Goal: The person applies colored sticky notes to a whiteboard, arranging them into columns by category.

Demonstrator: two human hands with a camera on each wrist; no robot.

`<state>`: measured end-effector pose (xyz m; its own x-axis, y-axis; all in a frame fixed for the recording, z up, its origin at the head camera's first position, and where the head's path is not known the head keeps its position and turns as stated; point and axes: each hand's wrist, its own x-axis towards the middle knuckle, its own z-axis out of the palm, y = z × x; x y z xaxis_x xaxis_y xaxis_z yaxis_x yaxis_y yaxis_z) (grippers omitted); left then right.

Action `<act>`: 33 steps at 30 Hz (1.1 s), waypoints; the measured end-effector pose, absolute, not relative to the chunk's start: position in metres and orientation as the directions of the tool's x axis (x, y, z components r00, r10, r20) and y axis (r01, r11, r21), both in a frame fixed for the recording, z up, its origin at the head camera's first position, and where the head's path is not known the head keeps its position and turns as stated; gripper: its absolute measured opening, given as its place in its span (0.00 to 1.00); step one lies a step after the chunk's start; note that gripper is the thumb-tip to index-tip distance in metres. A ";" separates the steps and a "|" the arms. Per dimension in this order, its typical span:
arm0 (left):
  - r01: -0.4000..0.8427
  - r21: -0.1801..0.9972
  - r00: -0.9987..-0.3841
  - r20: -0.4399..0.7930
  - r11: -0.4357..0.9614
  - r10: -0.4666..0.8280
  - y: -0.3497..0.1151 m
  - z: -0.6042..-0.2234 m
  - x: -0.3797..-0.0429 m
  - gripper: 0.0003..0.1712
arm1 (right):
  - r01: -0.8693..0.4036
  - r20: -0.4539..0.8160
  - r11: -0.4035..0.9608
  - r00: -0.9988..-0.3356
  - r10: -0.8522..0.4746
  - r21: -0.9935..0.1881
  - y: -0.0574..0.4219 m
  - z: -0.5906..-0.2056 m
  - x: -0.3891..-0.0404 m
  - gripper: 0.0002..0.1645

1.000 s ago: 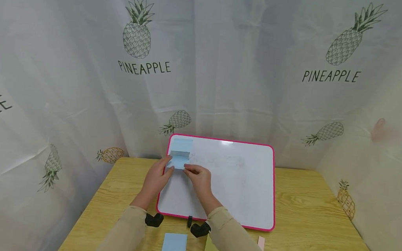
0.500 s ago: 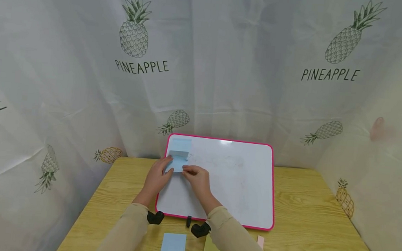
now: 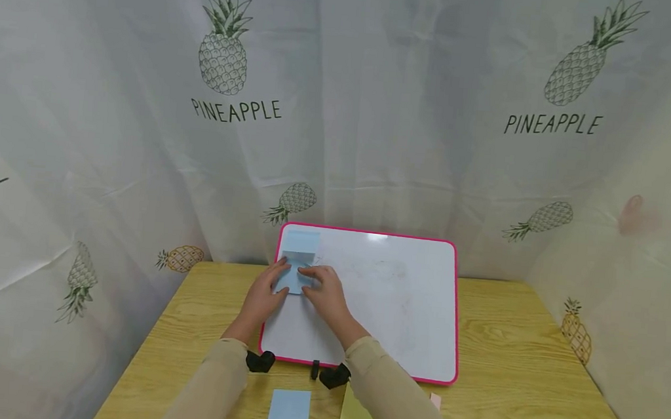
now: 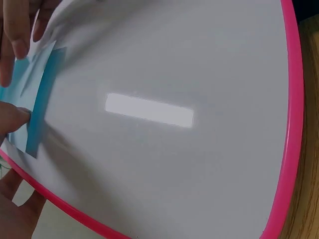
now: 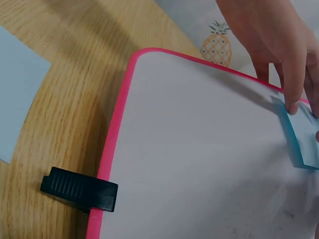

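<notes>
the left hand, just left of and below the middle of the head view, is spread rather than curled, its thumb pressing the lower blue note. in the left wrist view, some of its fingers reach past the pink rim at lower left. the right hand faces it, fingers relaxed and parted, fingertips at the note's right side. the note lies on the upper left part of the whiteboard, just below an upper blue note. a black clip sits on the board's bottom rim. at the bottom of the frame, a blue sheet, a partly hidden yellow sheet and a pink strip lie on the wooden table. a pineapple-print curtain fills the top.
</notes>
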<state>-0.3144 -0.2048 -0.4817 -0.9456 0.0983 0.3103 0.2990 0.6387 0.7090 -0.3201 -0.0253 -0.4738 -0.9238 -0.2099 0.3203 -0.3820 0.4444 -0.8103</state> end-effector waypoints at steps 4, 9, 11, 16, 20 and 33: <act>0.295 0.721 -0.948 0.302 0.627 0.098 -0.205 -0.484 -0.315 0.29 | -0.364 0.298 0.477 -0.931 -0.210 -0.800 -0.031 -0.473 -0.325 0.25; 0.293 0.725 -0.948 0.304 0.624 0.092 -0.203 -0.483 -0.314 0.29 | -0.388 0.331 0.541 -0.921 -0.204 -0.746 -0.036 -0.471 -0.330 0.28; 0.280 0.728 -0.952 0.293 0.625 0.085 -0.203 -0.482 -0.314 0.29 | -0.404 0.350 0.576 -0.913 -0.209 -0.711 -0.037 -0.470 -0.331 0.29; 0.258 0.733 -0.959 0.272 0.630 0.076 -0.204 -0.480 -0.312 0.29 | -0.443 0.391 0.677 -0.888 -0.241 -0.588 -0.039 -0.470 -0.333 0.32; 0.265 0.733 -0.957 0.280 0.626 0.076 -0.203 -0.480 -0.310 0.30 | -0.467 0.427 0.711 -0.868 -0.255 -0.526 -0.038 -0.471 -0.334 0.34; 0.241 0.731 -0.961 0.273 0.638 0.050 -0.206 -0.488 -0.312 0.31 | -0.410 0.423 0.727 -0.888 -0.180 -0.551 -0.029 -0.477 -0.334 0.32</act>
